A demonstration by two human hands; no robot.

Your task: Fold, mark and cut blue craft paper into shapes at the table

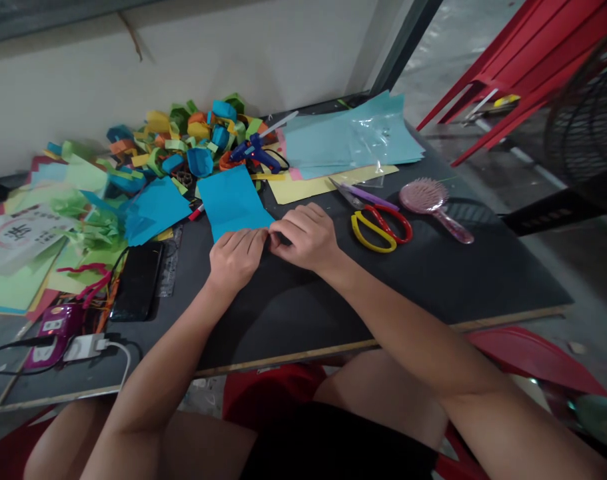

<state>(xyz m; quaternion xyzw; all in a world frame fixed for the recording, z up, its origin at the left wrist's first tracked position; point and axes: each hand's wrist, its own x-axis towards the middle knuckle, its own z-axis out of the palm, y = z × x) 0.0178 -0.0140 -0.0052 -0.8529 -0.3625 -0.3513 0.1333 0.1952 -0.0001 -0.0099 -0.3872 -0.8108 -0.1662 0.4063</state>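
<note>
A sheet of blue paper lies before me on the dark table, its near edge under my fingers. My left hand is closed over that near edge, knuckles up. My right hand pinches the near right corner, thumb against forefinger. The two hands nearly touch at the fingertips. How far the near edge is folded is hidden behind the fingers. Another piece of blue paper lies to the left. To the right of my right hand are scissors with one red and one yellow handle.
Folded coloured paper pieces are heaped at the back beside a blue glue gun. Light blue sheets lie back right. A pink hairbrush sits at right. Left are a black phone and a purple power strip.
</note>
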